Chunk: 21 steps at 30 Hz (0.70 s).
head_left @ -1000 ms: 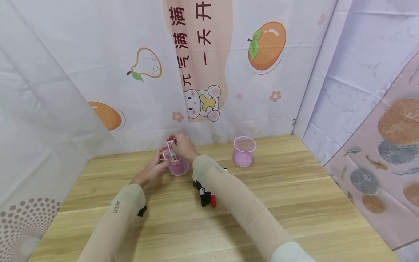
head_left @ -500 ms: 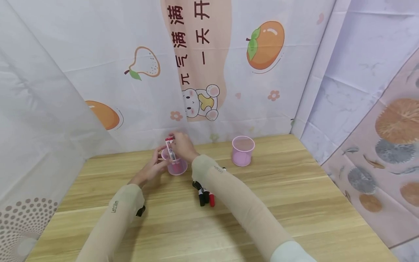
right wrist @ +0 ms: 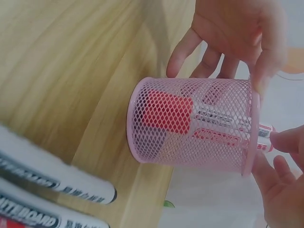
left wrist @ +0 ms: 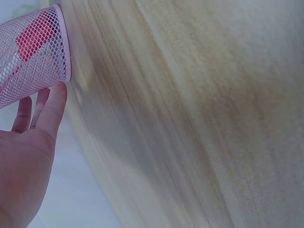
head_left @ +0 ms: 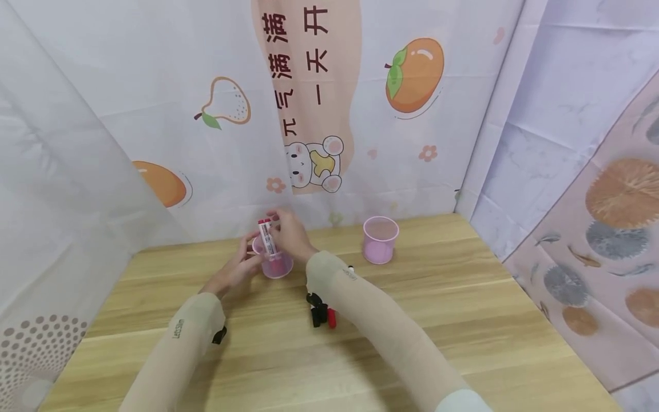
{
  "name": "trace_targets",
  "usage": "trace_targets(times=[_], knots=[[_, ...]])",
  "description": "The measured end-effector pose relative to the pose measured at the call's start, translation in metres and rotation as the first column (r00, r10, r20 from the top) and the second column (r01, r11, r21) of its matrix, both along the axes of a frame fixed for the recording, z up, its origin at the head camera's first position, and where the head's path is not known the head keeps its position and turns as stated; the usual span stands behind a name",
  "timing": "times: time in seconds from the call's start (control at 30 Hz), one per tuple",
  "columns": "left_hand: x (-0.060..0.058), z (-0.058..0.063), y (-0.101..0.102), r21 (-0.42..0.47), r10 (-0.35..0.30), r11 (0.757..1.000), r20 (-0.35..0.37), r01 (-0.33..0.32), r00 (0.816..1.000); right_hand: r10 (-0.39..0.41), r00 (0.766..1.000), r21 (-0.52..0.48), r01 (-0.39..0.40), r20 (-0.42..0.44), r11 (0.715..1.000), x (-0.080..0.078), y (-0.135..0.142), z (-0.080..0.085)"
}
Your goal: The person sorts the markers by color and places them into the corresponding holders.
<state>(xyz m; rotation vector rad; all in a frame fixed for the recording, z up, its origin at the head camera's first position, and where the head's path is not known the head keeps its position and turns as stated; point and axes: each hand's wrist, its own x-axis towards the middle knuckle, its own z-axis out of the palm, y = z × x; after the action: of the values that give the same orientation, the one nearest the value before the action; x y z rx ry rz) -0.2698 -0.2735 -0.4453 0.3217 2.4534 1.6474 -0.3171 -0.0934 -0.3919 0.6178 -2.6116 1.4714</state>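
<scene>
A pink mesh pen cup [head_left: 278, 268] stands upright at the back left of the table. My left hand [head_left: 237, 272] holds it from the left, its thumb near the rim and its fingers along the far side in the right wrist view. Two red-and-white whiteboard markers [head_left: 266, 237] lean side by side in the cup, their red caps [right wrist: 167, 112] down. My right hand [head_left: 291, 234] is over the rim, pinching a marker near its upper end; the thumb touches that end in the right wrist view. The hand partly hides the far fingers' contact.
To the right stands a second pink mesh cup [head_left: 380, 249]. Loose whiteboard markers [right wrist: 64, 173], with black caps [head_left: 317, 313] and a red cap [head_left: 332, 318], lie beneath the right forearm. A printed curtain [head_left: 216, 171] hangs behind the table's back edge.
The two markers' ends have come apart into clear view and lean slightly more leftward. The right hand has shifted a little to the right of them. The left hand stays at the cup.
</scene>
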Motion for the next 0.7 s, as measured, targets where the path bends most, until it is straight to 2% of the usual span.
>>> trace_targets(times=[0.17, 0.27, 0.4, 0.47, 0.53, 0.6, 0.7], knots=[[-0.002, 0.0, -0.001, 0.0, -0.005, 1.0, -0.003, 0.005, 1.0, 0.027, 0.999, -0.002, -0.027, -0.025, 1.0, 0.003, 0.011, 0.003], [-0.002, 0.0, -0.001, -0.004, -0.008, 1.0, -0.003, 0.008, 1.0, 0.038, 0.999, 0.008, -0.038, -0.008, 0.999, 0.005, 0.02, 0.005], [-0.003, 0.001, -0.002, -0.013, -0.003, 1.0, -0.008, 0.003, 1.0, 0.018, 0.998, 0.138, -0.026, 0.059, 0.99, 0.009, 0.034, 0.006], [-0.003, 0.001, -0.002, -0.015, -0.002, 1.0, -0.01, 0.002, 1.0, 0.008, 0.994, 0.245, -0.034, 0.109, 0.969, 0.011, 0.042, 0.006], [-0.003, 0.001, -0.002, -0.017, -0.003, 1.0, -0.011, 0.003, 1.0, 0.004, 0.989, 0.35, -0.056, 0.147, 0.935, 0.014, 0.051, 0.005], [-0.003, 0.001, -0.001, -0.012, -0.003, 1.0, -0.007, 0.003, 1.0, 0.011, 0.983, 0.407, -0.087, 0.186, 0.91, 0.016, 0.06, 0.003], [-0.001, 0.001, -0.001, -0.009, -0.008, 1.0, -0.001, 0.008, 1.0, 0.021, 0.981, 0.466, -0.112, 0.195, 0.878, 0.018, 0.074, -0.003]])
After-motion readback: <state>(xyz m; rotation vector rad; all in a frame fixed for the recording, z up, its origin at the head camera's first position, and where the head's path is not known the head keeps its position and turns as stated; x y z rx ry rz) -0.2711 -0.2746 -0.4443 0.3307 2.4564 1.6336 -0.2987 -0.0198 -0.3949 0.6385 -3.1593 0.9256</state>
